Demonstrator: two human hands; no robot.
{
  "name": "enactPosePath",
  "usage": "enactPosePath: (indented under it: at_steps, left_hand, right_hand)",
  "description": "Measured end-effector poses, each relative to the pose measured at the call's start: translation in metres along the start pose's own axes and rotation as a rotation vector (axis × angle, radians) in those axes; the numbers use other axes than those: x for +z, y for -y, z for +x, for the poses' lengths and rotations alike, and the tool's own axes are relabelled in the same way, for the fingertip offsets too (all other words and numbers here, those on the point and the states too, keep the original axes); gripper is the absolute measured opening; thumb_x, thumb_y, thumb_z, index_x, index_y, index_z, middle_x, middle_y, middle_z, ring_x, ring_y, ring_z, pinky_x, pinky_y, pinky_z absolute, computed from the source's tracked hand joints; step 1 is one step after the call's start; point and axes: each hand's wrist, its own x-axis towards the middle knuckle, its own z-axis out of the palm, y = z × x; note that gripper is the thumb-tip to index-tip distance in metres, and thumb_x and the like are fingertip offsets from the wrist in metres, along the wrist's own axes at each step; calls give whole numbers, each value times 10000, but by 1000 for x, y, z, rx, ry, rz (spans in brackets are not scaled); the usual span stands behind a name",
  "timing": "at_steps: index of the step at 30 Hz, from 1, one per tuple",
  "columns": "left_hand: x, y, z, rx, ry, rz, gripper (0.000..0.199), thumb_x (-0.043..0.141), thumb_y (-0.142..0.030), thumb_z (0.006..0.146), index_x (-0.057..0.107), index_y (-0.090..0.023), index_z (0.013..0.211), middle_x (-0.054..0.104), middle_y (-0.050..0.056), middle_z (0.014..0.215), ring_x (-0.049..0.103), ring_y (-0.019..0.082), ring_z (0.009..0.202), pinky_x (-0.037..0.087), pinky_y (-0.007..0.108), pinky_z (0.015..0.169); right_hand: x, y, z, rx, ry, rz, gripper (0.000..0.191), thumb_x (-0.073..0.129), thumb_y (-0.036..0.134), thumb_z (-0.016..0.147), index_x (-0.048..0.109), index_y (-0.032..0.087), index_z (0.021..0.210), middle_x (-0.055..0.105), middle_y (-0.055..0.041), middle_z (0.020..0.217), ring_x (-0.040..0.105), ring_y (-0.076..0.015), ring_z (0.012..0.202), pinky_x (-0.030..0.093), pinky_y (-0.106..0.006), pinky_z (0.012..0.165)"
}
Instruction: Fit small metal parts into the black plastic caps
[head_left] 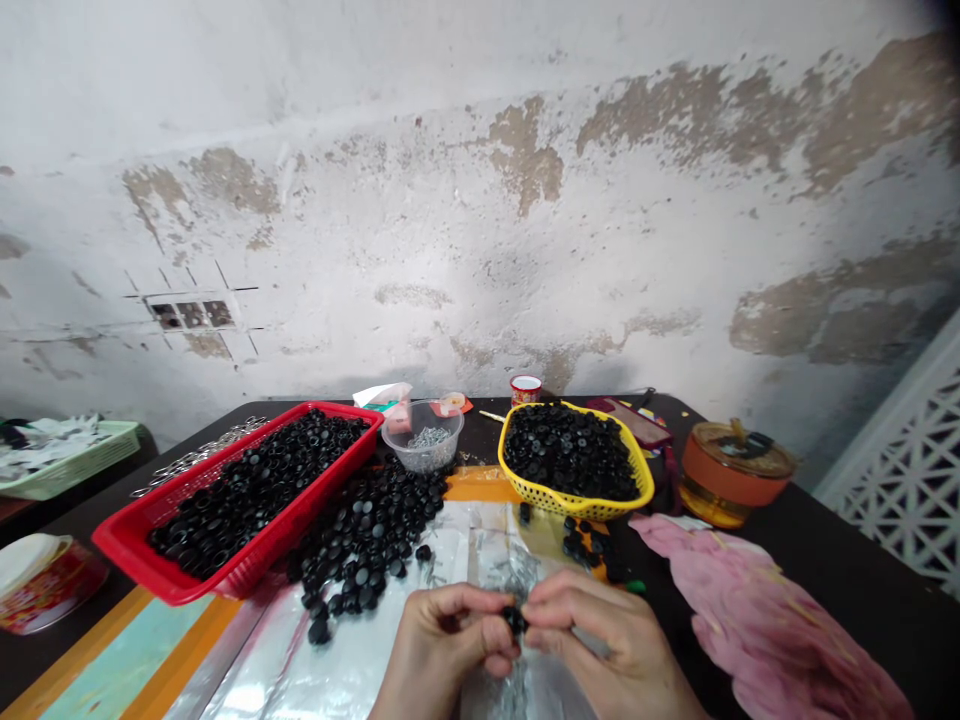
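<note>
The left hand (442,640) and right hand (611,640) meet palms-down, pinching a small black plastic piece (514,620) between them. Which way it points cannot be told.

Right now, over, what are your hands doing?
Left hand, right hand: pinching one small round black plastic part. Loose black parts heaped nearby, partly on crinkled silver foil.

Nothing could be read. Printed markings showed on the red-and-white cup (526,390), the red tin (49,595) and the crumpled wrapper (382,396), but all were too small or blurred to make out, no legible words or numbers.
</note>
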Motion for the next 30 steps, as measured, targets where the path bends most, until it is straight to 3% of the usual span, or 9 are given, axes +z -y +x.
enactPosePath:
  at_steps: [17, 30]
  left_hand:
    - [-1, 2, -1, 5, -2, -32, 289, 911, -279, 486, 758, -104, 657, 691, 60, 508, 575, 88, 451, 461, 188, 504]
    - [-5, 5, -4, 29, 40, 10, 290, 894, -329, 537, 783, -122, 708, 703, 62, 554, 580, 92, 480, 465, 202, 532]
  right_hand:
    - [0, 1, 1, 23, 22, 26, 152, 659, 28, 788, 712, 170, 800, 696, -25, 778, 676, -137, 701, 518, -203, 651]
    - [7, -2, -1, 23, -45, 115, 220, 703, -62, 707, 689, 157, 696, 687, -6, 729, 672, -114, 673, 508, -162, 644]
